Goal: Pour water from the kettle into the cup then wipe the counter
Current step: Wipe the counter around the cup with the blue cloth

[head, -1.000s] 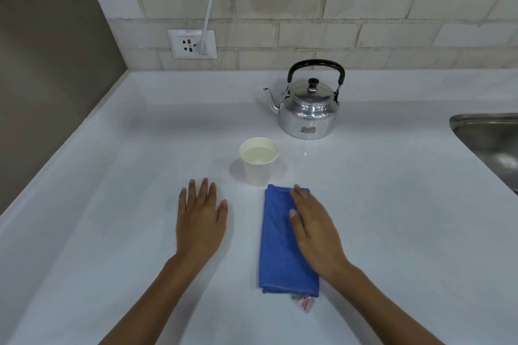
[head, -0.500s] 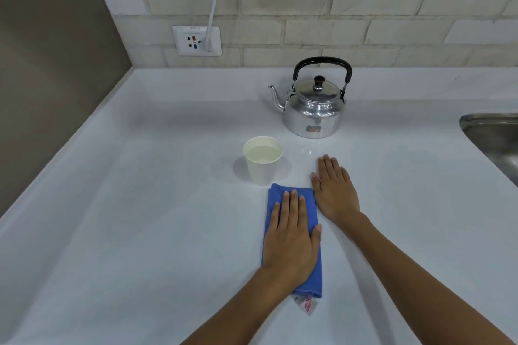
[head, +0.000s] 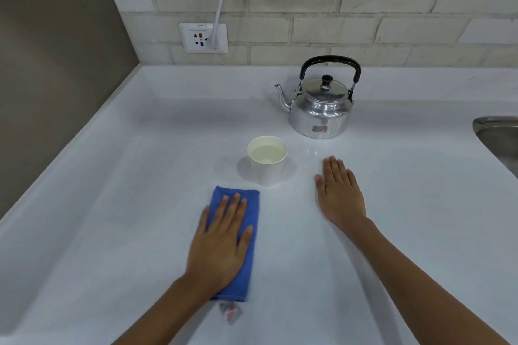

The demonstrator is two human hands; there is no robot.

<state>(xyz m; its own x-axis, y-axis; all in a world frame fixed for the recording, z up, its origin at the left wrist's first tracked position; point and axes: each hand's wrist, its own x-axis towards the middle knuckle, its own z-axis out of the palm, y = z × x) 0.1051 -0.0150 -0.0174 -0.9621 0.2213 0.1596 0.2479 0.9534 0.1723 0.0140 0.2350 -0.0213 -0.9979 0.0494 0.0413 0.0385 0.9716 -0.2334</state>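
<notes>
With the flat left hand [head: 221, 244] pressing the folded blue cloth [head: 246, 260], sweep clear of the filled white paper cup [head: 267, 159], right hand [head: 339, 193] resting empty, spread beside it

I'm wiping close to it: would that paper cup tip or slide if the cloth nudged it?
Probably slides or tips easily: the cup looks like thin paper on a smooth, glossy counter. The water filling it adds some weight but would likely slosh out. The blue cloth under the left hand lies close beside it.
</notes>
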